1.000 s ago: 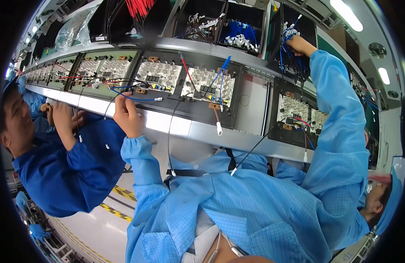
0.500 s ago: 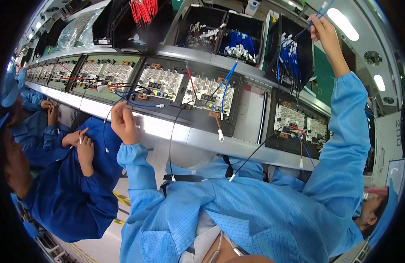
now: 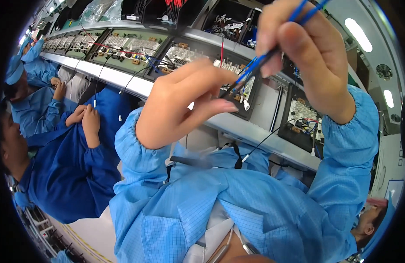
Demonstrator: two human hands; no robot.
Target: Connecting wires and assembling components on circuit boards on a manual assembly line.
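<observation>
Close in front of me, my right hand (image 3: 314, 57) is closed on a bundle of blue wires (image 3: 304, 14) whose loose length rises past the top edge. The bundle, with a dark strand along it, slants down left from those fingers. At its lower end my left hand (image 3: 180, 103) curls its fingers around it, thumb lower than the index finger. Behind the hands is a circuit board (image 3: 231, 65) with a red wire and a white connector (image 3: 246, 105), partly hidden by my left hand. Another circuit board (image 3: 301, 116) lies right of it in a black tray.
Black bins (image 3: 224, 19) of wires stand behind the conveyor (image 3: 224, 125). More boards (image 3: 128, 46) line it to the left. Co-workers sit at left, the nearest in a dark blue sleeve (image 3: 66, 162); another person (image 3: 373, 219) is at right. A black wire (image 3: 261, 144) hangs over the front rail.
My right hand has come from the bins at upper right towards the middle with the blue wires. The left hand has risen to meet it and now grips their lower end.
</observation>
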